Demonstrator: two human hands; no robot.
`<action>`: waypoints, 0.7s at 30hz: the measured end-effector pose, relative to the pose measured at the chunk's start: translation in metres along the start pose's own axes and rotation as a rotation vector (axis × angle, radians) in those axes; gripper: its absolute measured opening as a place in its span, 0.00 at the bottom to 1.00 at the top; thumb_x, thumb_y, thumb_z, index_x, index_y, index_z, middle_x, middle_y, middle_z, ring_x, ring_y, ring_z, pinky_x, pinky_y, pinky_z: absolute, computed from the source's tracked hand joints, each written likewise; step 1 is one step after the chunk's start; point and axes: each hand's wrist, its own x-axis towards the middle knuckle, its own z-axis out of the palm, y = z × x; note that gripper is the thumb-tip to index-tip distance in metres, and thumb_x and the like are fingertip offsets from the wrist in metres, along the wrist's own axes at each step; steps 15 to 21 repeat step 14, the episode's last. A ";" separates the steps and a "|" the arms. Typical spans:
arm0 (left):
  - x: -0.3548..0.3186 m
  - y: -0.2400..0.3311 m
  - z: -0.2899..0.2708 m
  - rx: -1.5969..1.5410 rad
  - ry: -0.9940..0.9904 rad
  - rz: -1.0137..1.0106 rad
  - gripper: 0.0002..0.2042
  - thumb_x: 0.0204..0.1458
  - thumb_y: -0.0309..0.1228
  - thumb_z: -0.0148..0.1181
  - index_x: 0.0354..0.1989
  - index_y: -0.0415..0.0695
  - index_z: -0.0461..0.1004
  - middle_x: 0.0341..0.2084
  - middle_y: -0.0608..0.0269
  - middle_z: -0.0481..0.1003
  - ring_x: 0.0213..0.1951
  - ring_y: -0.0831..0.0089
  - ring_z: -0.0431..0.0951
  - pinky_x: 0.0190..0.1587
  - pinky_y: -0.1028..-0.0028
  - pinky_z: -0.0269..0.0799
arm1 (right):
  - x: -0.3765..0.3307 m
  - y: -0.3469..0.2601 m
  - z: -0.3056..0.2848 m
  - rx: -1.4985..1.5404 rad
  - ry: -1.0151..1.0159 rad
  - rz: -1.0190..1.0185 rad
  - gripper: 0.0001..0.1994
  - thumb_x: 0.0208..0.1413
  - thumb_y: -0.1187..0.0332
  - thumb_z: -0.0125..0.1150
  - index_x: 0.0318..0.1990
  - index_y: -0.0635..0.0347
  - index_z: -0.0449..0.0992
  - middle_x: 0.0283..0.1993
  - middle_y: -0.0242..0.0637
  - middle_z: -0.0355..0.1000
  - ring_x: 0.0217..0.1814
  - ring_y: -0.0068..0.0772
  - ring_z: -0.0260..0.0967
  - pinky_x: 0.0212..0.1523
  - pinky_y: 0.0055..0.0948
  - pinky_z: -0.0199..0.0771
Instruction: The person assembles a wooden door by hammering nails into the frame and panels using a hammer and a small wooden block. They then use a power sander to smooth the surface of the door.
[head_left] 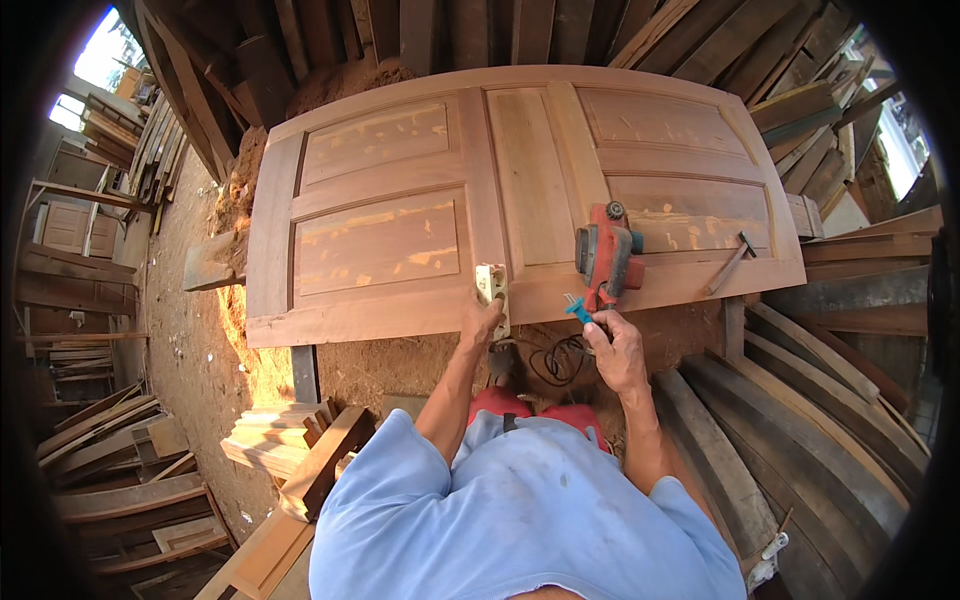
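Note:
A panelled wooden door (530,170) lies flat in front of me. At its near edge my left hand (482,318) is closed around a white socket strip (491,283). To the right, my right hand (617,350) pinches a blue electric plug (577,309), its metal prongs pointing up and left, apart from the strip. Just beyond the plug a red and black electric planer (606,258) rests on the door. Farther right on the door lies a hammer (730,264) with a wooden handle.
A black cord (562,360) coils on the ground below the door's near edge. Stacked boards (800,420) crowd the right side, and upright planks (490,35) stand behind the door. Cut wood pieces (275,437) are piled at the near left. A post (304,374) stands under the door's left end.

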 end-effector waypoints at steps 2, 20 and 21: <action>0.009 -0.046 -0.014 -0.414 -0.167 -0.001 0.26 0.51 0.25 0.58 0.62 0.39 0.68 0.43 0.51 0.80 0.43 0.56 0.84 0.44 0.59 0.84 | 0.004 -0.020 0.015 -0.059 -0.034 -0.094 0.12 0.64 0.64 0.62 0.42 0.65 0.79 0.30 0.40 0.77 0.30 0.34 0.73 0.33 0.35 0.72; -0.048 -0.031 -0.011 -0.871 -0.711 -0.046 0.35 0.64 0.49 0.62 0.74 0.50 0.56 0.55 0.63 0.75 0.54 0.70 0.78 0.53 0.65 0.81 | -0.003 -0.022 0.051 -0.522 -0.236 -0.182 0.11 0.59 0.62 0.65 0.44 0.57 0.80 0.41 0.50 0.80 0.48 0.55 0.77 0.51 0.46 0.72; -0.048 -0.031 -0.011 -0.871 -0.711 -0.046 0.35 0.64 0.49 0.62 0.74 0.50 0.56 0.55 0.63 0.75 0.54 0.70 0.78 0.53 0.65 0.81 | -0.003 -0.022 0.051 -0.522 -0.236 -0.182 0.11 0.59 0.62 0.65 0.44 0.57 0.80 0.41 0.50 0.80 0.48 0.55 0.77 0.51 0.46 0.72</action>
